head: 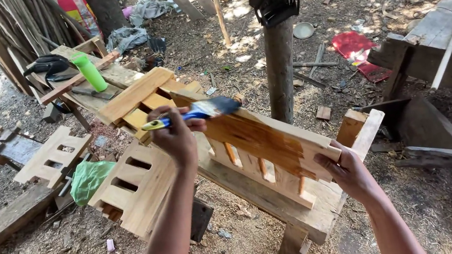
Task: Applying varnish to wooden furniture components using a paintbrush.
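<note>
Your left hand (177, 136) is clenched around the blue-and-yellow handle of a paintbrush (199, 112), with the dark bristles pointing right and resting on the top edge of a slatted wooden frame (259, 143). That frame stands tilted on its long edge on the rough plank desk (262, 197), near the desk's right end, and its broad upper rail shows a darker, glossy brown coat beside paler bare wood. Your right hand (345, 171) grasps the frame's right end, fingers wrapped over the rail's corner, holding it up.

A second slatted frame (133, 191), still pale, leans off the desk's left side just below your left forearm. A crumpled green bag (88, 179) lies beside it on the sawdust-covered ground. Farther back, a green bottle (89, 72) stands upright on stacked boards, and a wooden post (282, 68) rises behind the desk.
</note>
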